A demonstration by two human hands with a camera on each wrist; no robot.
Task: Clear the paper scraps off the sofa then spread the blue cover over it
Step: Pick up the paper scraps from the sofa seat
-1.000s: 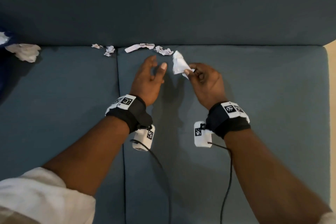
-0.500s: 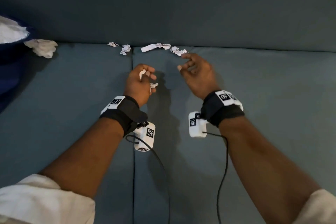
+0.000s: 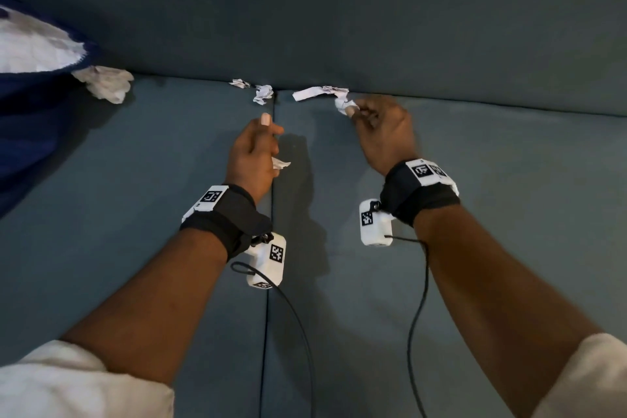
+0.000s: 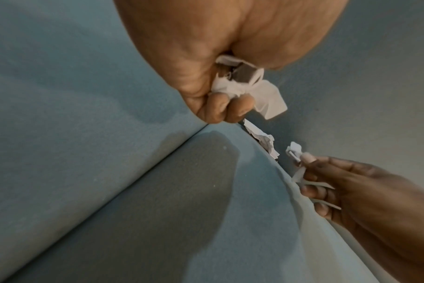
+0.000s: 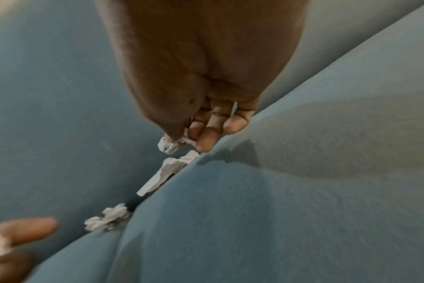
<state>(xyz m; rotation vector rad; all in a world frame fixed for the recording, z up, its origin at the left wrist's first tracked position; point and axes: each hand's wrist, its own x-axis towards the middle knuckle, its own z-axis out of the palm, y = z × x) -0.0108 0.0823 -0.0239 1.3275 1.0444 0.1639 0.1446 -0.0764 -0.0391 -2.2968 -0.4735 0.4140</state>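
Note:
White paper scraps lie along the crease where the sofa seat [image 3: 492, 180] meets the backrest. My right hand [image 3: 359, 112] pinches a crumpled scrap [image 3: 342, 104] at the right end of that row; the right wrist view shows the same pinched scrap [image 5: 172, 145]. A long strip [image 3: 315, 92] and two small crumpled bits [image 3: 263, 93] lie to its left. My left hand [image 3: 261, 142] hovers over the seam between the cushions and grips a wad of paper [image 4: 249, 90] in its curled fingers. The blue cover [image 3: 30, 132] is bunched at the far left.
A larger crumpled white paper [image 3: 105, 83] sits by the blue cover at the left. A dark seam [image 3: 268, 316] divides the two seat cushions. Wrist camera cables [image 3: 417, 299] trail from both forearms over the seat.
My right hand passed its scrap to the left hand, which closed round it, then reached back to the crease and pinched another scrap. The view shifted slightly right.

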